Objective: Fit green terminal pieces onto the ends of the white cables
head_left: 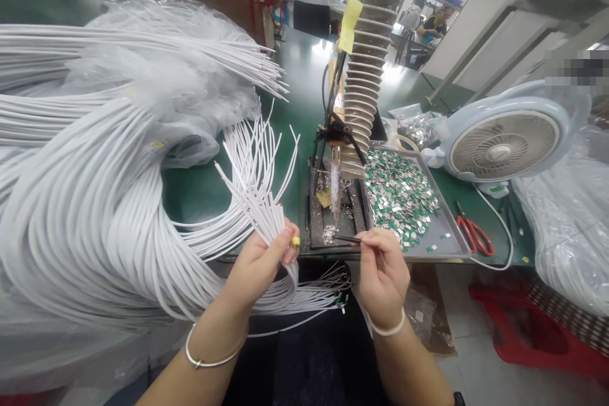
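My left hand (264,260) is closed around a fanned bundle of thin white wires (252,184), their cut ends pointing up and away from me. My right hand (380,263) pinches dark tweezers (347,238), whose tip points left toward a small soldering fixture (333,209) at the table's front edge. A grey metal tray (445,231) heaped with small green and silver parts (399,193) lies just right of the fixture. More white wires with stripped ends (328,285) hang over my lap below both hands.
Large looped coils of white wire (90,203) in clear plastic fill the left side. A ribbed fume hose (366,57) rises behind the fixture. A white desk fan (504,143) and red-handled scissors (473,235) sit right. A red stool (537,330) stands on the floor. People work far behind.
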`<state>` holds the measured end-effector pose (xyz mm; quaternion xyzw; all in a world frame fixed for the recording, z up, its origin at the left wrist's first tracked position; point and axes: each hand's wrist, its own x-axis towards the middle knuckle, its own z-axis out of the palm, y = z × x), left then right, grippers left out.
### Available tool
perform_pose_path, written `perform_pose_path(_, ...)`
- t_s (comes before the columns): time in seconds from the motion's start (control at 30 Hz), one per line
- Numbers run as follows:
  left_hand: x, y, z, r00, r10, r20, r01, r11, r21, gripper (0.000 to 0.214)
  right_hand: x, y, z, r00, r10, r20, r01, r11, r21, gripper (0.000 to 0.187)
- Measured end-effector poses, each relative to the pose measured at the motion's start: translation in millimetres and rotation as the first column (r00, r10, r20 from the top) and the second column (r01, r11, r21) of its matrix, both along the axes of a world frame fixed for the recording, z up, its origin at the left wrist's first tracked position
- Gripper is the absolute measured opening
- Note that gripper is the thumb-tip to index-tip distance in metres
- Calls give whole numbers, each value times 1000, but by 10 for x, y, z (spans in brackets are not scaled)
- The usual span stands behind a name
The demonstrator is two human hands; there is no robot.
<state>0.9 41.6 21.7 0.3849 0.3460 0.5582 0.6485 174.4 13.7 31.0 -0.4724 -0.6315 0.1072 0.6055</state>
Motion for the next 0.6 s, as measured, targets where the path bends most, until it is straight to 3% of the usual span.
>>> perform_pose_path(0.13, -13, 5, -24, 1000, -18, 1, 18, 1000, 7, 17, -15, 51, 4, 990, -34, 136, 49, 993, -110, 16)
perform_pose_path(0.27, -18, 8, -25, 999, -32, 23, 32, 999, 21, 16, 6, 22, 99, 944, -45, 327, 62, 997, -39, 28)
perform_pose_path(0.43, -15, 12, 12, 998, -20, 59, 19, 1000, 20, 17, 256, 54, 198, 904, -147, 401, 157, 988, 6, 25)
perform_pose_path(0.6, -8, 2, 64, 994, 13, 107, -13, 1000, 0, 14, 625, 221, 205, 827, -164, 537, 296, 940, -168, 18)
